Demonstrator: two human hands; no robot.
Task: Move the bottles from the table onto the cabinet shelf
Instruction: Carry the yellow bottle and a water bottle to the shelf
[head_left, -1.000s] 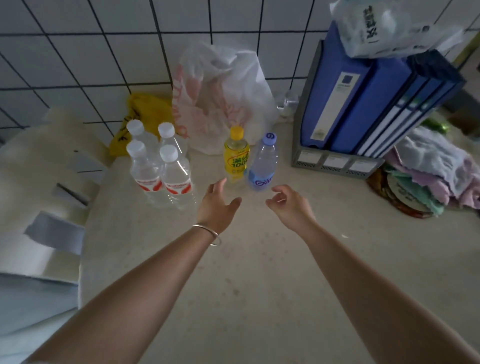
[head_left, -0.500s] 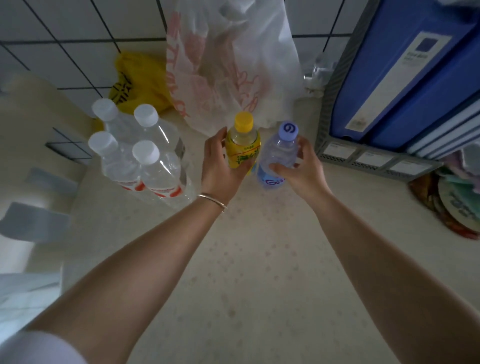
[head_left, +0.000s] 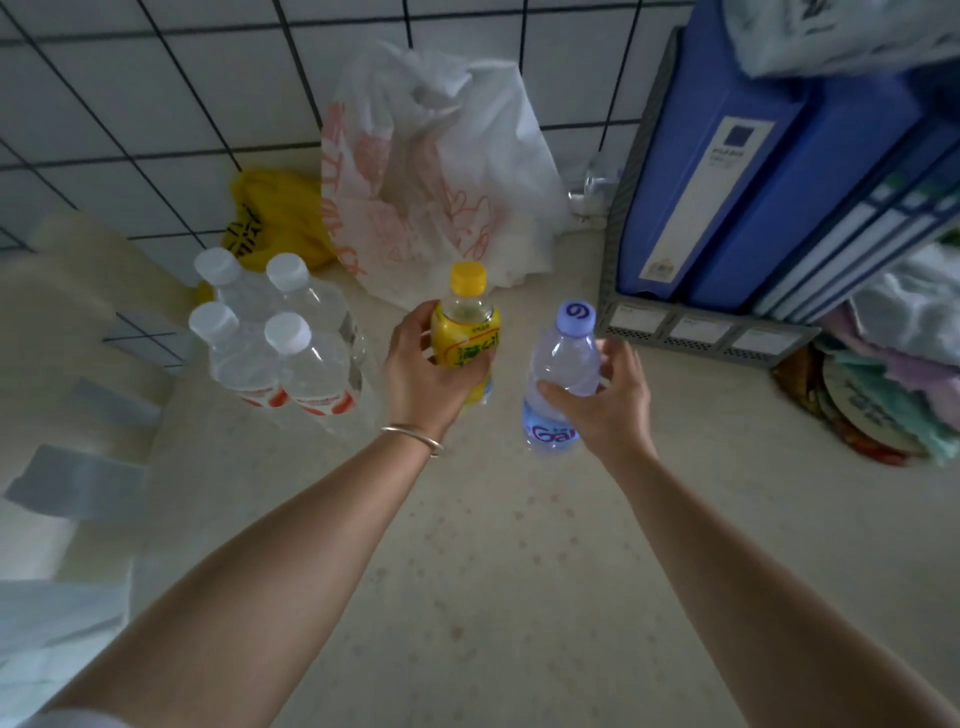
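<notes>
My left hand (head_left: 423, 376), with a thin bangle on the wrist, is wrapped around a yellow bottle (head_left: 467, 322) with a yellow cap. My right hand (head_left: 610, 397) grips a clear bottle with a pale purple cap and blue label (head_left: 563, 358). Both bottles are upright and appear raised a little off the beige table (head_left: 519, 571). To the left, several clear water bottles with white caps and red-white labels (head_left: 280, 343) stand packed together on the table. No cabinet shelf is in view.
A white plastic bag with red print (head_left: 436, 171) and a yellow bag (head_left: 275, 218) lean on the tiled wall behind. A grey file rack with blue binders (head_left: 769, 171) stands at the right, with folded cloths (head_left: 904, 353) beside it. A cream chair back (head_left: 67, 332) is at the left.
A second ago both hands were open and short of the bottles. They closed on the yellow and the purple-capped bottle, and now hold them apart and slightly nearer to me.
</notes>
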